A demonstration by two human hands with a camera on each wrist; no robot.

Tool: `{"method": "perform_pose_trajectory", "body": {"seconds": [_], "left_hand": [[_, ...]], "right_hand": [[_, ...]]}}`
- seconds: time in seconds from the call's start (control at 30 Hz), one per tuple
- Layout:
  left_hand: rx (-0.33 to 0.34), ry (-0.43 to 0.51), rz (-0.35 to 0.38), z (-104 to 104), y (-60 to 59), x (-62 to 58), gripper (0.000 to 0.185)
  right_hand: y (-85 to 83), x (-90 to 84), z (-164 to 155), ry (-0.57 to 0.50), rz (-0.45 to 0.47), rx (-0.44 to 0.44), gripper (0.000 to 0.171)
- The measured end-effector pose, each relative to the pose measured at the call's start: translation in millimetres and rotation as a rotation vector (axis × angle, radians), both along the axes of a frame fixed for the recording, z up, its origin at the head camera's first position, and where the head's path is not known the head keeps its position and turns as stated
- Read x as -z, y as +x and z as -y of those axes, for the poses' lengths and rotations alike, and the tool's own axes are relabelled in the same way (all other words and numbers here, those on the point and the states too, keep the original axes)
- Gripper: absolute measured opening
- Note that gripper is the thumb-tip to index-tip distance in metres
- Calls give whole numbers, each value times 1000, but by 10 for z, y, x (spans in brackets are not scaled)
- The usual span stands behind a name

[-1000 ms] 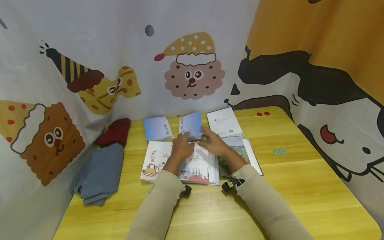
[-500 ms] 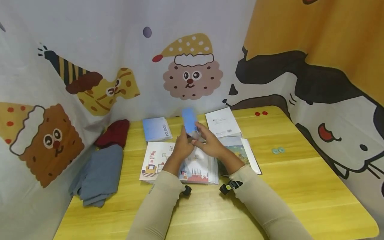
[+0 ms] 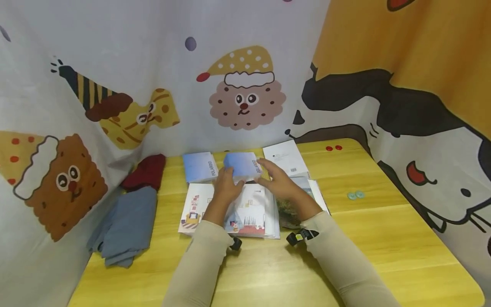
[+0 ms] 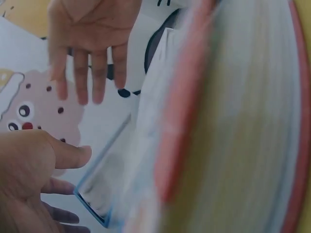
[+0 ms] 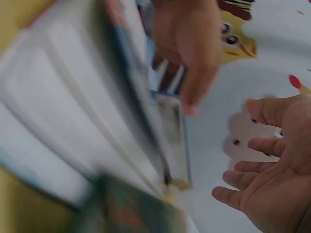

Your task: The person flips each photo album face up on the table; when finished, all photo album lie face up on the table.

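Observation:
A small blue photo album (image 3: 239, 165) marked POLAROID lies at the back middle of the table, its lettering along the right side. My left hand (image 3: 226, 187) is at its left edge, with the fingers extended beside the cover. On the other side, my right hand (image 3: 283, 184) is spread near the right edge. The left wrist view shows the right hand (image 4: 95, 39) with straight fingers, holding nothing. Seen from the right wrist, the left hand (image 5: 192, 48) has its fingertips right by the album's edge (image 5: 182, 145).
A matching blue album (image 3: 199, 166) lies to the left, a white booklet (image 3: 285, 157) to the right. Illustrated books (image 3: 245, 213) sit in front. Folded grey cloth (image 3: 130, 226), a dark red cloth (image 3: 145, 172), red buttons (image 3: 333, 148) and green buttons (image 3: 356, 195) lie farther out.
The blue album was held up and tilted between both hands, then turned so its lettering moved from left to right. It is now down flat, and the right hand has spread away from it.

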State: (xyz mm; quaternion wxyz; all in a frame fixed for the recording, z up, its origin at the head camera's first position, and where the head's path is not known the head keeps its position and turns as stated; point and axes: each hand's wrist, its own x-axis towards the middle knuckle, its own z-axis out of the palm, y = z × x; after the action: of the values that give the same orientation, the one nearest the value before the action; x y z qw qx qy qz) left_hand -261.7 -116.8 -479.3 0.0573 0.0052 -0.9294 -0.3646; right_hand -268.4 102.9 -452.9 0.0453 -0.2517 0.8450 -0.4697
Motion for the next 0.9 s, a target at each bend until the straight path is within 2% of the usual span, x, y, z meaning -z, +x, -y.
{"method": "perform_pose_trajectory", "body": {"seconds": [0.2,0.4,0.47,0.67,0.77,0.9], "left_hand": [[16,-43,-11,-223,23,-128,71],[44,-248,-59,-641,26,-192,62],[68,-257,-65,-781,36,-207,61],[164,-196,-16,-1101,68,-114,63],[182,-217,-17,-1183,78,-27,64],[235,-187,-31,-1223,59,82,65]], "right_hand": [[-90,-80,-502,56,-39,131,69],[-113,31,-1020,129,-8,245,68],[-98,90,-1153,135,23,264,69],[-81,331,-1327,78,115,268,72],[-92,455,-1333,23,167,260,75],[-123,551,-1330,-12,189,252,77]]}}
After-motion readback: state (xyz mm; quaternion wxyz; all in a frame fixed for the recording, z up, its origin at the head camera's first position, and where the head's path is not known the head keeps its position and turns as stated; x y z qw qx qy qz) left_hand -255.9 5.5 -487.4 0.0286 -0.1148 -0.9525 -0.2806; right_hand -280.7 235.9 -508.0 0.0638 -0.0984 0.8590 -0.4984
